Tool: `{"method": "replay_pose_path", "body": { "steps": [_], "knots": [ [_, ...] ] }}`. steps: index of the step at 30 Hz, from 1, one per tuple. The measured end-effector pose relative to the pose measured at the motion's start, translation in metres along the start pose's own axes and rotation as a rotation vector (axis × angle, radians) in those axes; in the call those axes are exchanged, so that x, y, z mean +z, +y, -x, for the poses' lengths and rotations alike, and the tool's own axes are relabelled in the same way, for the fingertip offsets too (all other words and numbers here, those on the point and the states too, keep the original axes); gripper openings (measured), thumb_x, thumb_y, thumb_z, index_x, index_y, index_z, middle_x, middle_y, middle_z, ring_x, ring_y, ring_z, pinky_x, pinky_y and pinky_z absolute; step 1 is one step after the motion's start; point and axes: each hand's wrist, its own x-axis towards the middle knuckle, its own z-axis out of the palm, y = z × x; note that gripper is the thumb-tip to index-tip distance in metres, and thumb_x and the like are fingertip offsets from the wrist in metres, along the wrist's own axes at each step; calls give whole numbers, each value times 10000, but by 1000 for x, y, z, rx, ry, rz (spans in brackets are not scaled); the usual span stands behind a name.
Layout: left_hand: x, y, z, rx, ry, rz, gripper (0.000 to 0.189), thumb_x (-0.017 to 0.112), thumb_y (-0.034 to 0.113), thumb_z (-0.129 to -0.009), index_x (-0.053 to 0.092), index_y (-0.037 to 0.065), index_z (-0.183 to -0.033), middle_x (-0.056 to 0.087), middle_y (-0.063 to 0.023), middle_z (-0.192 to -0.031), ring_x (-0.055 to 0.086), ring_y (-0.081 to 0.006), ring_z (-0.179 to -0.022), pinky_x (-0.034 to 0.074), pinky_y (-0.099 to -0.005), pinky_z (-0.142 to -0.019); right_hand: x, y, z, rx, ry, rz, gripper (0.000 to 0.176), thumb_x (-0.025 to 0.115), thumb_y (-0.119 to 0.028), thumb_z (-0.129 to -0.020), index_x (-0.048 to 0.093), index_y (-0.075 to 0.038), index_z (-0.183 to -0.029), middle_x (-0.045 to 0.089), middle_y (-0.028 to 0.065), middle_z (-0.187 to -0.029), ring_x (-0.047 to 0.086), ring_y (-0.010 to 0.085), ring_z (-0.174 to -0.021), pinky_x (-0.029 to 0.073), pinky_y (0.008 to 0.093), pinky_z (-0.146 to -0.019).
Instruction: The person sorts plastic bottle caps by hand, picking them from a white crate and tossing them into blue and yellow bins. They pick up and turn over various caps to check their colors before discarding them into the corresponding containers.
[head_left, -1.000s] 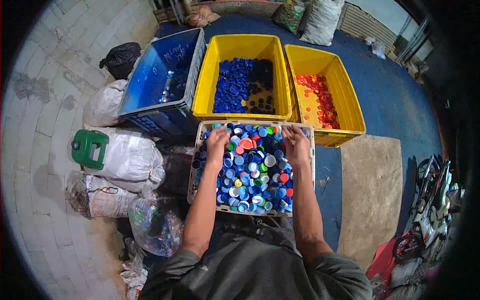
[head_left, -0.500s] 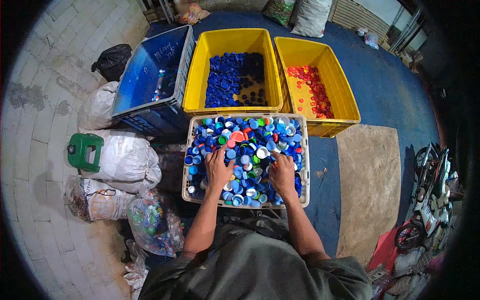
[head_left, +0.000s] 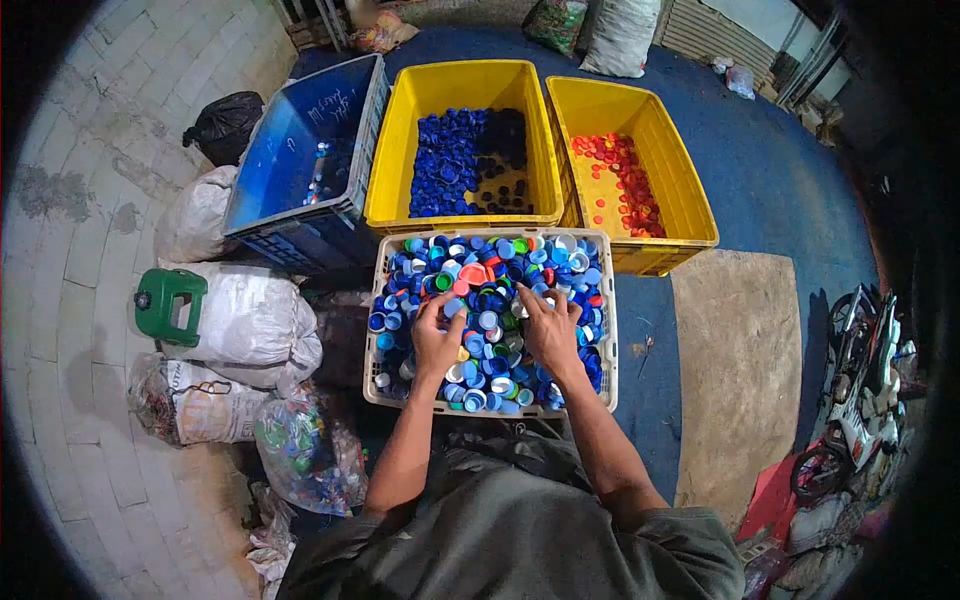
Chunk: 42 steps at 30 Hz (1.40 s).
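Note:
A shallow cream crate [head_left: 614,330] full of mixed bottle caps [head_left: 488,320] stands right before me, mostly blue with some white, green and red. My left hand [head_left: 436,338] is over the left-centre of the pile, its thumb and fingers closed about a light blue bottle cap [head_left: 453,308]. Over the right-centre, my right hand [head_left: 552,332] has its fingers apart, the index finger stretched toward the middle among the caps. Caps under both palms are hidden. Close above the left fingertips lies a large coral-red cap [head_left: 473,273].
Beyond the crate stand a blue bin [head_left: 262,165] with a few caps, a yellow bin [head_left: 548,150] of dark blue caps, and another yellow bin [head_left: 690,190] of red caps. Sacks [head_left: 250,310], a green jerrycan [head_left: 165,318] and a clear bag of caps [head_left: 305,450] sit left.
My right hand has moved left toward the middle of the crate, its fingers reaching out. My left hand has stayed nearly in place, with thumb and fingers shifted slightly around the light blue cap.

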Motion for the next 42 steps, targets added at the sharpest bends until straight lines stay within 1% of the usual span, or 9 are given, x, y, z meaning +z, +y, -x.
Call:
{"method": "replay_pose_path", "body": {
  "steps": [3, 7, 10, 11, 15, 28, 34, 37, 42],
  "knots": [
    [-3, 8, 2, -412, -94, 883, 300, 653, 87, -787, 566, 47, -1072, 585, -64, -962, 561, -187, -752, 461, -312, -703, 0, 1, 1, -3, 38, -38, 623, 685, -70, -709, 527, -143, -1307, 606, 56, -1238, 508, 297, -1120, 340, 472, -902],
    [-12, 26, 5, -605, -194, 1172, 268, 596, 23, -745, 525, 73, -999, 551, -26, -855, 506, -135, -692, 435, -282, -654, -9, 1, 3, 64, 138, -243, 540, 684, -67, -748, 549, -92, -1270, 610, 108, -1161, 530, 310, -1086, 379, 456, -909],
    [-6, 3, 3, -522, -221, 732, 283, 641, 25, -708, 527, 81, -961, 536, -18, -798, 502, -152, -680, 435, -293, -626, -6, 9, 11, 185, 275, -556, 518, 698, -50, -742, 559, -44, -1241, 600, 168, -1131, 550, 350, -1036, 433, 433, -890],
    [5, -13, 5, -228, -154, 261, 308, 711, 43, -692, 562, 65, -961, 539, -43, -770, 525, -194, -684, 446, -322, -614, -10, 11, 15, 233, 275, -572, 504, 710, -66, -761, 550, -12, -1236, 614, 160, -1093, 600, 311, -950, 485, 389, -834],
    [16, 29, 9, 179, -168, -412, 412, 793, 118, -700, 614, 39, -1062, 581, -125, -883, 596, -284, -826, 491, -378, -737, -12, 14, 30, 640, 139, -1149, 481, 708, -110, -825, 532, 6, -1257, 633, 79, -975, 595, 140, -851, 491, 291, -761],
    [23, 35, 8, 196, -385, -549, 385, 660, 25, -783, 627, 36, -1166, 597, -147, -1050, 619, -334, -943, 514, -407, -794, -21, 28, 55, 673, 38, -1304, 485, 675, -74, -850, 486, 33, -1284, 636, 103, -1073, 610, 159, -966, 481, 285, -850],
    [22, 25, 8, 231, -346, -595, 346, 645, 32, -793, 637, 44, -1139, 602, -151, -1045, 621, -342, -946, 515, -418, -790, -36, 28, 54, 711, -30, -1409, 468, 629, -83, -874, 467, 19, -1302, 611, 106, -1072, 609, 161, -938, 488, 270, -763],
    [21, 22, 12, 251, -303, -599, 319, 659, 34, -787, 644, 33, -1106, 611, -154, -1010, 621, -355, -919, 516, -410, -777, -28, 34, 56, 719, -5, -1748, 407, 594, -71, -874, 495, -4, -1263, 605, 102, -1088, 613, 166, -919, 492, 270, -757],
    [16, 15, 12, 77, -182, -280, 239, 687, 57, -809, 654, 21, -1043, 629, -94, -963, 625, -233, -842, 496, -342, -670, -34, 30, 49, 762, -45, -2001, 334, 624, -82, -841, 539, -25, -1159, 595, 74, -1049, 600, 150, -871, 485, 281, -719]
  ]
}}
